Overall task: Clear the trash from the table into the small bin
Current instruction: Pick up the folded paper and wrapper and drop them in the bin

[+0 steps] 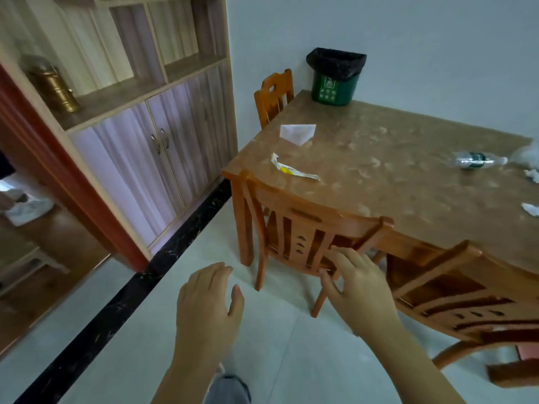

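A small green bin with a black liner stands at the far corner of the brown table. On the table lie a folded white paper, a torn white and yellow wrapper, a clear plastic bottle on its side, and white crumpled scraps at the right edge. My left hand hangs open above the floor, holding nothing. My right hand is open with loosely bent fingers, in front of a chair back and short of the table.
Three orange wooden chairs stand at the table: one just ahead of my right hand, one at the right, one at the far side. A wooden cabinet lines the left wall. Pale tiled floor lies underfoot.
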`<action>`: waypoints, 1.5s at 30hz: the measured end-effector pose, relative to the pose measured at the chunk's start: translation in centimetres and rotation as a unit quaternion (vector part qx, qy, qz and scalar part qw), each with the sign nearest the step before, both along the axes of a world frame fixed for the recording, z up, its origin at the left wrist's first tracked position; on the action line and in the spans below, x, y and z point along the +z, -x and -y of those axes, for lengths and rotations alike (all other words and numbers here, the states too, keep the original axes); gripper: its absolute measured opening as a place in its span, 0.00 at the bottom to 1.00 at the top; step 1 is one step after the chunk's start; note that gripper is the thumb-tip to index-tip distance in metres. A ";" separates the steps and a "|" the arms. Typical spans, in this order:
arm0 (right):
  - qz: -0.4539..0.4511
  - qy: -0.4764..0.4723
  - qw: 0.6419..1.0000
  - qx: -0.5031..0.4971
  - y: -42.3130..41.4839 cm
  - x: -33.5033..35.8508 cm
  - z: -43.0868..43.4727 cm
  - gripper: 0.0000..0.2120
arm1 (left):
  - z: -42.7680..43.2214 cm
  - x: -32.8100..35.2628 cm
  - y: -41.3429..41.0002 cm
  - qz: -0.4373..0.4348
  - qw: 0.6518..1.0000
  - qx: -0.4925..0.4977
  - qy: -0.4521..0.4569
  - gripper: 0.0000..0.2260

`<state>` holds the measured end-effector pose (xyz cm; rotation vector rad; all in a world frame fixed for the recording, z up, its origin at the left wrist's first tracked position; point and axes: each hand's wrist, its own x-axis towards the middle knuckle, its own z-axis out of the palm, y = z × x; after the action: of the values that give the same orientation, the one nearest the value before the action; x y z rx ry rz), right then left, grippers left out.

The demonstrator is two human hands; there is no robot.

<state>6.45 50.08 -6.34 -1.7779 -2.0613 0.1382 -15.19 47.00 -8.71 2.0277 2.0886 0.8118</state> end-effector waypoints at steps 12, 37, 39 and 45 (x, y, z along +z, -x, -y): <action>-0.007 -0.029 0.999 -0.035 14.2 1.5 -21.8 0.12 | -22.0 0.3 12.7 0.011 0.996 -0.077 -0.039 0.13; -0.018 0.223 0.945 -0.238 8.0 -15.0 -49.9 0.13 | -54.6 -3.3 12.2 -0.037 0.963 -0.264 0.046 0.11; -0.016 0.227 0.941 -0.252 7.9 -15.5 -50.2 0.11 | -56.0 -3.4 11.9 -0.042 0.958 -0.277 0.052 0.11; -0.026 0.227 0.930 -0.287 8.0 -16.5 -50.9 0.10 | -58.9 -3.6 11.4 -0.042 0.945 -0.318 0.058 0.13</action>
<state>-1.53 100.99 -22.81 -2.5451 -1.4614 0.5135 -26.57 105.88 -12.28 2.4695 1.3120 0.4778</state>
